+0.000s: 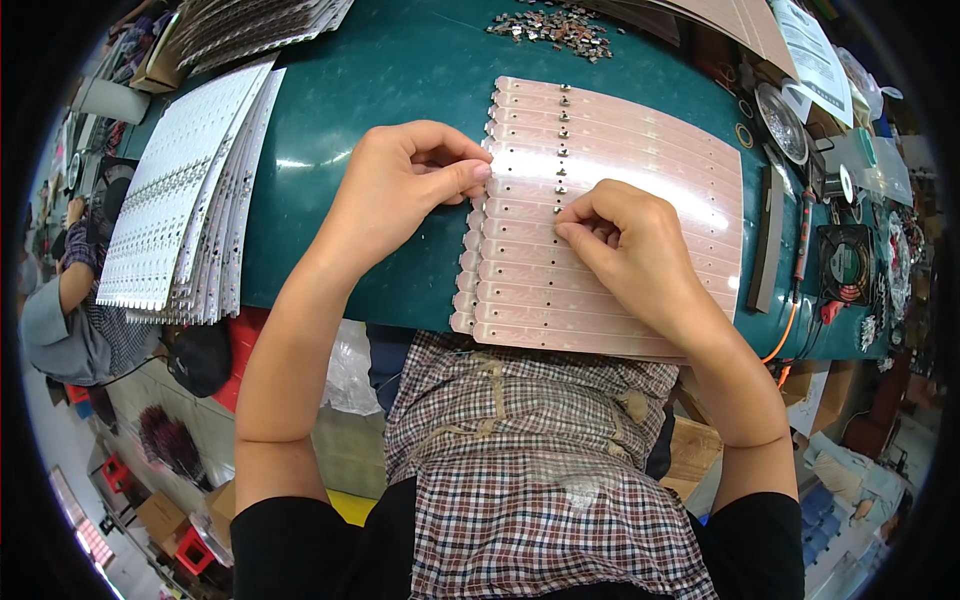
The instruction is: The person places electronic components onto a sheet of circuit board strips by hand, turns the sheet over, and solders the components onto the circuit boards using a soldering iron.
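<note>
A stack of pale pink panels [640, 140] with scalloped left edges lies at the front of the green table, split into long horizontal strips. Down the panel runs a column of small metal pieces [563, 133], from the far edge to about the middle; below it only dark holes show. My right hand [625, 235] rests over the panel, thumb and forefinger pinched at the lowest small metal piece [557, 210]. At the scalloped edge my left hand [415, 180] is closed in a pinch; whatever lies between its fingertips is hidden.
Loose metal pieces [565, 30] are heaped at the far side of the green table [330, 130]. White panels [185, 200] are stacked at the left. On the right are a dark bar [767, 240], a soldering iron [803, 235] and a small fan [845, 262]. Another person [70, 330] sits far left.
</note>
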Tool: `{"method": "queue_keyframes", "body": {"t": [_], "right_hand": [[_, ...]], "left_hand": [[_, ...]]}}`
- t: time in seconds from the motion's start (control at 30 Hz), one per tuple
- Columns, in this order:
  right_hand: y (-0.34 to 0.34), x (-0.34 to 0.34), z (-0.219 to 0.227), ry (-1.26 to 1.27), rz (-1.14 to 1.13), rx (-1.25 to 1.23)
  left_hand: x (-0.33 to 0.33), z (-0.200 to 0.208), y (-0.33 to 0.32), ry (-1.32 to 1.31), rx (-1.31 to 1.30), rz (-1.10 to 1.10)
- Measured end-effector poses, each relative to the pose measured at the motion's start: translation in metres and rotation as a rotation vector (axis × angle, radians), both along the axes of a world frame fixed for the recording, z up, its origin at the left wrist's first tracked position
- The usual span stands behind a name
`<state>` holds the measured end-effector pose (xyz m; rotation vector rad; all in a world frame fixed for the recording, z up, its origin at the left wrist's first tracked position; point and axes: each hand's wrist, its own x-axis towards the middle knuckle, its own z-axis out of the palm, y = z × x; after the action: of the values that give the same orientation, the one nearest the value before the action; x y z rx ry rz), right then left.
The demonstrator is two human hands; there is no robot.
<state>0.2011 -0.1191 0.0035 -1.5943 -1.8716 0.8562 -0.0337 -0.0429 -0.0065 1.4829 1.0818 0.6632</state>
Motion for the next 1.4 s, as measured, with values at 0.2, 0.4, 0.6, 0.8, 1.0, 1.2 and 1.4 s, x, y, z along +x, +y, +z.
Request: {"method": "queue_keyframes", "body": {"t": [0.2,0.4,0.6,0.8,1.0,1.2,1.4], "right_hand": [[-0.006,-0.004,-0.012,-0.116,0.069,0.241],[-0.009,-0.006,-0.018,-0.156,0.083,0.334],[-0.006,0.005,0.000,0.006,-0.009,0.095],[0.088,0.046,-0.013,-0.229,-0.221,0.416],[0.158,0.052,-0.053,-0.462,-0.282,0.359],[0.166,0.049,-0.050,-0.571,-0.255,0.345],[0.146,0.046,-0.026,-0.295,-0.379,0.385]], "left_hand": [[0.002,0.001,-0.006,-0.003,0.055,-0.016],[0.012,0.008,-0.021,0.101,0.138,-0.115],[0.023,0.010,-0.033,0.154,0.148,-0.163],[0.035,0.008,-0.044,0.254,0.292,-0.259],[0.042,0.005,-0.047,0.349,0.439,-0.267],[0.042,0.002,-0.047,0.398,0.529,-0.246],[0.043,0.000,-0.046,0.399,0.564,-0.256]]}}
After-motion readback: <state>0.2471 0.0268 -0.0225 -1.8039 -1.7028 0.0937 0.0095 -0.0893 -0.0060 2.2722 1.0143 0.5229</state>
